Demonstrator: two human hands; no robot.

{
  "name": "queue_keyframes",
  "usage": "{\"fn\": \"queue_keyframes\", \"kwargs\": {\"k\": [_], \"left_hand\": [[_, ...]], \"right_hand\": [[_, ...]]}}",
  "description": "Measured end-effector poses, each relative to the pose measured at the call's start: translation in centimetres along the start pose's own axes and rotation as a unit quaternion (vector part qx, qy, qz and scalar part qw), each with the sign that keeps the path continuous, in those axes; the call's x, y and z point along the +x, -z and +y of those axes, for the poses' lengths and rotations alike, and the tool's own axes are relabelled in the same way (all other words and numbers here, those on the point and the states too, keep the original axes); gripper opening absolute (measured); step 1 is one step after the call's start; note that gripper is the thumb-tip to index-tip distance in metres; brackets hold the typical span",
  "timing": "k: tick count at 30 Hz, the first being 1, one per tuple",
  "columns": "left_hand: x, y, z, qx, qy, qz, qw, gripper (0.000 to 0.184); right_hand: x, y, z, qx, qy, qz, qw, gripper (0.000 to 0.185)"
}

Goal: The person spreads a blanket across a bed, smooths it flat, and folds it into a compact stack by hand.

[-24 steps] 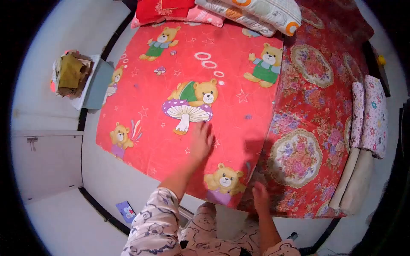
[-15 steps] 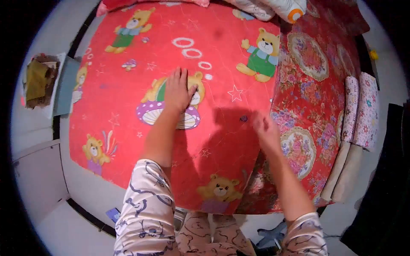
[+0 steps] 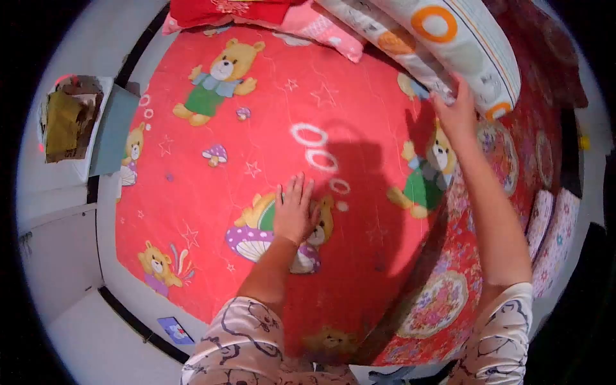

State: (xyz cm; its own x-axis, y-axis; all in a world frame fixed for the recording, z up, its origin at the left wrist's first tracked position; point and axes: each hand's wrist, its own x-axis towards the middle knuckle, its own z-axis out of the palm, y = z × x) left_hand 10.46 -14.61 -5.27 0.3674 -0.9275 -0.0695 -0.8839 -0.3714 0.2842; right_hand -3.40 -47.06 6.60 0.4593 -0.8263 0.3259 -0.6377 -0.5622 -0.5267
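Observation:
My left hand (image 3: 296,215) lies flat on the red bed sheet (image 3: 282,154), fingers stretched out over a printed bear on a purple mushroom. At the upper right, my right hand (image 3: 457,115) reaches the lower end of a white patterned pillow (image 3: 401,48). Its thumb and fingers are around the pillow's corner, and some fingertips are hidden. Close beside that hand is a second white pillow (image 3: 475,54) with orange rings and striped edging. The sheet is printed with yellow bears, stars and mushrooms.
A red floral cover (image 3: 417,340) lies along the bed's right side. Pink pillows (image 3: 321,29) rest at the head. Rolled floral bedding (image 3: 557,240) sits at the right edge. On the left, a small stand (image 3: 115,135) holds a brown box (image 3: 70,125). A blue card (image 3: 174,330) lies on the floor.
My right hand has moved forward from the sheet's right side to the white pillow. My left hand stays flat on the printed bear. The view has shifted toward the head of the bed.

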Motion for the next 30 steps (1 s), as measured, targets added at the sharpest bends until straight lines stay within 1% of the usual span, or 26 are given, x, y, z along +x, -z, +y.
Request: {"fn": "queue_keyframes", "kwargs": {"k": [2, 3, 4, 5, 6, 7, 8, 9, 11, 12, 13, 15, 16, 17, 19, 20, 22, 23, 25, 27, 29, 30], "left_hand": [[0.2, 0.6, 0.1, -0.018, 0.015, -0.010, 1.000, 0.056], [0.3, 0.8, 0.2, -0.035, 0.022, -0.022, 0.999, 0.055], [0.5, 0.7, 0.2, -0.032, 0.023, -0.023, 0.999, 0.054], [0.5, 0.8, 0.1, -0.028, 0.032, -0.018, 0.999, 0.054], [0.4, 0.9, 0.1, -0.035, 0.027, -0.023, 0.999, 0.055], [0.4, 1.0, 0.1, -0.042, 0.018, -0.029, 0.999, 0.056], [0.4, 0.9, 0.1, -0.022, 0.015, -0.042, 0.999, 0.056], [0.5, 0.9, 0.0, -0.018, 0.019, -0.037, 0.999, 0.056], [0.3, 0.8, -0.1, -0.027, 0.014, -0.053, 0.998, 0.056], [0.3, 0.6, -0.3, -0.008, 0.010, -0.043, 0.999, 0.057], [0.2, 0.3, -0.6, 0.011, 0.006, -0.033, 0.999, 0.057], [-0.2, -0.2, -0.5, -0.019, 0.005, -0.028, 0.999, 0.056], [-0.3, -0.2, -0.4, -0.031, 0.005, -0.028, 0.999, 0.055], [-0.3, -0.1, -0.4, -0.023, 0.005, -0.040, 0.999, 0.054], [0.2, 0.2, -0.4, -0.018, 0.005, -0.046, 0.999, 0.053], [0.2, 0.4, -0.4, -0.001, 0.007, -0.044, 0.999, 0.054], [-0.2, 0.1, -0.3, 0.007, 0.005, -0.046, 0.999, 0.054], [-0.2, -0.1, -0.5, 0.001, 0.008, -0.040, 0.999, 0.054], [-0.2, -0.3, -0.4, -0.012, 0.007, -0.033, 0.999, 0.054], [-0.3, -0.4, -0.4, -0.030, 0.003, 0.006, 1.000, 0.053], [-0.1, -0.4, -0.5, -0.041, -0.006, 0.025, 0.999, 0.052], [-0.1, -0.5, -0.5, -0.018, 0.002, -0.013, 1.000, 0.053]], "right_hand": [[5.3, 0.2, -3.5, -0.152, 0.070, 0.048, 0.985, 0.073], [7.9, 0.4, -4.6, -0.146, 0.079, 0.048, 0.985, 0.073], [10.5, 0.6, -5.5, -0.220, 0.163, 0.099, 0.956, 0.079], [12.4, 0.0, -6.2, -0.288, 0.243, 0.152, 0.914, 0.086], [13.9, -1.1, -6.7, -0.279, 0.250, 0.153, 0.915, 0.086], [15.1, -2.0, -7.0, -0.284, 0.171, 0.082, 0.940, 0.089], [15.9, -2.8, -7.2, -0.288, 0.091, 0.008, 0.953, 0.092], [16.2, -3.6, -7.4, -0.282, 0.095, 0.012, 0.955, 0.092], [16.0, -5.4, -7.7, -0.326, 0.057, -0.018, 0.943, 0.089], [16.0, -5.8, -8.0, -0.309, 0.060, 0.013, 0.949, 0.076], [16.0, -6.1, -8.1, -0.304, 0.065, 0.010, 0.951, 0.076], [16.0, -5.9, -8.4, -0.296, 0.035, -0.014, 0.955, 0.066], [15.7, -5.6, -8.6, -0.293, 0.038, -0.011, 0.955, 0.059], [15.2, -5.1, -8.7, -0.297, 0.040, -0.012, 0.954, 0.059], [13.8, -4.1, -9.7, -0.272, -0.012, -0.050, 0.961, 0.051], [12.6, -3.7, -10.1, -0.275, -0.013, -0.050, 0.960, 0.051], [9.2, -3.0, -10.3, -0.213, -0.031, -0.050, 0.975, 0.042], [7.3, -2.8, -9.9, -0.199, -0.012, -0.030, 0.979, 0.037], [3.6, -1.6, -10.5, -0.209, -0.013, -0.051, 0.977, 0.033], [-1.4, -0.5, -10.1, -0.157, 0.030, -0.040, 0.986, 0.030], [-7.0, 1.5, -11.6, -0.125, 0.034, -0.068, 0.989, 0.029], [-9.9, 2.4, -11.7, -0.128, 0.031, -0.110, 0.985, 0.027]]}}
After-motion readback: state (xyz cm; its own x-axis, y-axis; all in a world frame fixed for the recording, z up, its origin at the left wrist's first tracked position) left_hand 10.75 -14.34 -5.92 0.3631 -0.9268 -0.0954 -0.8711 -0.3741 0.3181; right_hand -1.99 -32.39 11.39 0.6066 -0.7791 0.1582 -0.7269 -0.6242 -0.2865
